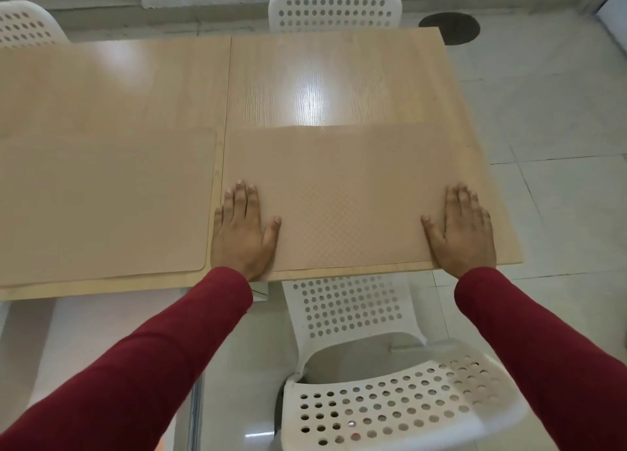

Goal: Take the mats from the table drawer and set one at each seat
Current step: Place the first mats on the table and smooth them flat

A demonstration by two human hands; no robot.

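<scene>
This is looking like a plain dining area or canteen: two wood-grain tabletop (332,87) sections are standing edge to edge, perforated white plastic chairs (334,9) are waiting at near and far sides, and pale glossy floor tiles (549,118) are reflecting light.

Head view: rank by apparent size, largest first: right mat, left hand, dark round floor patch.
1. right mat, by far the largest.
2. left hand and dark round floor patch: similar in frame. The hand is much nearer the camera, so I won't rank them.
</scene>
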